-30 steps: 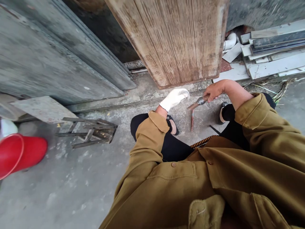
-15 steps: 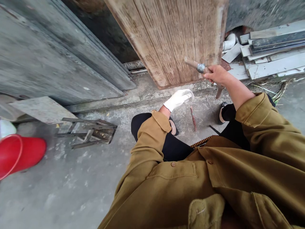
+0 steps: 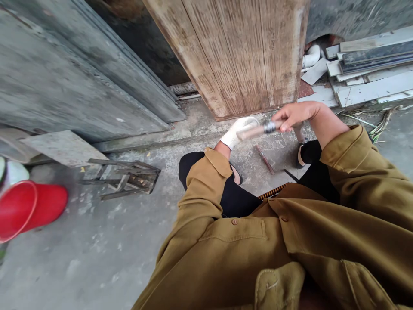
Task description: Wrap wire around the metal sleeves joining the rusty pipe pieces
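My right hand (image 3: 292,115), bare, is closed round a brown wooden stick (image 3: 253,133) bound with silvery wire near my fingers. Blurred by motion, the stick's front end points left and overlaps my left hand (image 3: 237,131) in the view; whether they touch I cannot tell. A white glove covers my left hand, its fingers curled, and what they hold, if anything, is hidden. Below the hands, a thin reddish-brown rod (image 3: 265,160) is seen at a slant against the concrete ground between my feet.
A weathered plank panel (image 3: 238,56) leans ahead of me, beside grey boards (image 3: 80,82) on the left. White and dark strips (image 3: 371,82) are piled at the right near a white pipe elbow (image 3: 312,56). A small wooden stool (image 3: 129,178) and red bucket (image 3: 48,202) stand left.
My right hand has come down toward the ground with the wire-bound stick, bringing its front end over my left hand. The reddish-brown rod's lower end has swung right.
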`<state>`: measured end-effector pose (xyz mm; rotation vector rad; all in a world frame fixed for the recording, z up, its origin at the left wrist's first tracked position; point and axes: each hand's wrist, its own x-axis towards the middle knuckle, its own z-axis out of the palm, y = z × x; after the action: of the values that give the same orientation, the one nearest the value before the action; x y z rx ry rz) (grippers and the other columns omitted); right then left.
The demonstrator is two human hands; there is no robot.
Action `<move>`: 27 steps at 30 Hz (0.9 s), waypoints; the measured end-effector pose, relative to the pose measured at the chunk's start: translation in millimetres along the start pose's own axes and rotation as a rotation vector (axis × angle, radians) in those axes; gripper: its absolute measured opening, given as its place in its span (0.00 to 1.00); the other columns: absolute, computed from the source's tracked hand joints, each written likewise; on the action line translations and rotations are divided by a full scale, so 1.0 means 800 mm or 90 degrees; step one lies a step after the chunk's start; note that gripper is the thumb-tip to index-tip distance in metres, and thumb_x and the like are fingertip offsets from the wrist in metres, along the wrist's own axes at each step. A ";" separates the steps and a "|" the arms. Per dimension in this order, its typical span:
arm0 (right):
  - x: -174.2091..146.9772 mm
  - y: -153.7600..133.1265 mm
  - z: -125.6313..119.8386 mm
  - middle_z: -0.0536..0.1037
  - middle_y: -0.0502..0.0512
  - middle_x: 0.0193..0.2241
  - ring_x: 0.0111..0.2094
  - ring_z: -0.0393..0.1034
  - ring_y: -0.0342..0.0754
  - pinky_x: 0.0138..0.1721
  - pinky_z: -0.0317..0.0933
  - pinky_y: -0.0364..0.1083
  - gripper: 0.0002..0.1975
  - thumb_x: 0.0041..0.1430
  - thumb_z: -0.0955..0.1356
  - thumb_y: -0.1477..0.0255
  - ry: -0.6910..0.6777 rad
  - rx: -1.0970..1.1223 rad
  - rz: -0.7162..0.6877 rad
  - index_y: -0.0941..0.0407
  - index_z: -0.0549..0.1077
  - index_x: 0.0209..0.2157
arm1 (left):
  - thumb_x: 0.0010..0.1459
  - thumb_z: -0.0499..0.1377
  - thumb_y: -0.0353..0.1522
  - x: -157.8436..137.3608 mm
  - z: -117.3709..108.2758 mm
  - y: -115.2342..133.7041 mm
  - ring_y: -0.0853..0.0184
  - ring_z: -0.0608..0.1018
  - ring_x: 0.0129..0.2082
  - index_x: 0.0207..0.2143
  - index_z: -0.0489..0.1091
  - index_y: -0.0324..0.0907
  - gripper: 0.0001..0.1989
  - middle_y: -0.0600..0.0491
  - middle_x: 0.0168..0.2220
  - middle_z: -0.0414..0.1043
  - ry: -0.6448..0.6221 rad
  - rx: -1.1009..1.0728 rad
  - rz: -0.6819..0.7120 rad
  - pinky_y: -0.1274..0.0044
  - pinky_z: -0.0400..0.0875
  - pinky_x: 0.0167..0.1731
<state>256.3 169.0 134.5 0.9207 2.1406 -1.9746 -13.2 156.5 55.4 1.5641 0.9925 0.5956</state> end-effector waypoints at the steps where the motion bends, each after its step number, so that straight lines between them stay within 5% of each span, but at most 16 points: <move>1: -0.002 -0.001 -0.001 0.71 0.48 0.27 0.27 0.63 0.40 0.32 0.61 0.42 0.26 0.51 0.79 0.52 0.105 0.042 -0.045 0.57 0.71 0.34 | 0.65 0.61 0.34 -0.001 0.003 0.001 0.73 0.70 0.25 0.32 0.74 0.37 0.10 0.51 0.29 0.74 0.005 -0.019 -0.011 0.81 0.65 0.26; 5: 0.008 0.008 -0.008 0.68 0.49 0.27 0.26 0.61 0.40 0.30 0.61 0.42 0.16 0.64 0.72 0.60 0.536 0.162 -0.102 0.55 0.65 0.34 | 0.66 0.61 0.34 -0.009 0.015 0.014 0.74 0.70 0.23 0.32 0.75 0.36 0.11 0.52 0.28 0.73 -0.108 -0.041 -0.044 0.81 0.65 0.25; 8: 0.022 0.025 -0.018 0.71 0.53 0.28 0.30 0.67 0.45 0.35 0.65 0.46 0.09 0.67 0.69 0.67 0.682 0.025 0.050 0.55 0.67 0.34 | 0.64 0.63 0.35 -0.016 0.018 0.025 0.75 0.68 0.23 0.34 0.77 0.35 0.11 0.50 0.31 0.76 -0.194 -0.047 -0.017 0.82 0.65 0.24; 10: 0.027 0.035 -0.023 0.76 0.60 0.33 0.39 0.73 0.52 0.43 0.67 0.49 0.07 0.65 0.71 0.69 0.642 -0.198 0.190 0.57 0.72 0.36 | 0.63 0.64 0.37 -0.018 0.016 0.028 0.76 0.67 0.23 0.35 0.78 0.34 0.13 0.48 0.33 0.78 -0.211 -0.063 0.007 0.81 0.64 0.24; 13: 0.026 0.040 -0.022 0.80 0.65 0.41 0.49 0.74 0.59 0.51 0.65 0.53 0.09 0.61 0.74 0.69 0.421 -0.418 0.314 0.60 0.78 0.41 | 0.63 0.66 0.41 -0.015 0.007 0.026 0.76 0.68 0.23 0.34 0.77 0.35 0.16 0.47 0.34 0.79 -0.143 -0.085 0.035 0.81 0.65 0.24; 17: 0.020 0.028 -0.010 0.76 0.54 0.29 0.37 0.72 0.50 0.42 0.64 0.48 0.13 0.59 0.75 0.64 0.005 -0.325 0.282 0.58 0.78 0.39 | 0.62 0.66 0.40 -0.009 -0.009 0.016 0.76 0.67 0.22 0.31 0.74 0.37 0.15 0.51 0.31 0.77 0.012 -0.102 0.055 0.82 0.67 0.26; 19: 0.017 0.018 -0.005 0.72 0.50 0.26 0.31 0.68 0.45 0.38 0.61 0.46 0.15 0.59 0.75 0.61 -0.104 -0.232 0.203 0.58 0.74 0.37 | 0.63 0.65 0.37 -0.007 -0.015 0.013 0.77 0.66 0.21 0.30 0.72 0.37 0.13 0.53 0.29 0.75 0.057 -0.098 0.047 0.82 0.67 0.25; 22: 0.012 0.007 -0.005 0.71 0.49 0.26 0.30 0.65 0.42 0.36 0.59 0.44 0.21 0.57 0.75 0.54 -0.095 -0.153 0.094 0.58 0.71 0.35 | 0.64 0.62 0.33 -0.003 -0.021 0.010 0.76 0.66 0.20 0.29 0.71 0.37 0.10 0.54 0.27 0.73 0.108 -0.070 0.022 0.82 0.64 0.23; 27: 0.001 -0.001 -0.005 0.70 0.49 0.24 0.29 0.65 0.42 0.35 0.59 0.44 0.24 0.54 0.77 0.51 0.008 -0.117 0.039 0.57 0.72 0.34 | 0.64 0.63 0.31 0.003 -0.013 0.002 0.76 0.68 0.20 0.27 0.69 0.38 0.11 0.55 0.25 0.72 0.113 -0.034 -0.022 0.81 0.63 0.24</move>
<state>257.0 173.1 135.6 0.9567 2.2260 -1.7149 -20.0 164.4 58.9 1.4634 1.1250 0.7407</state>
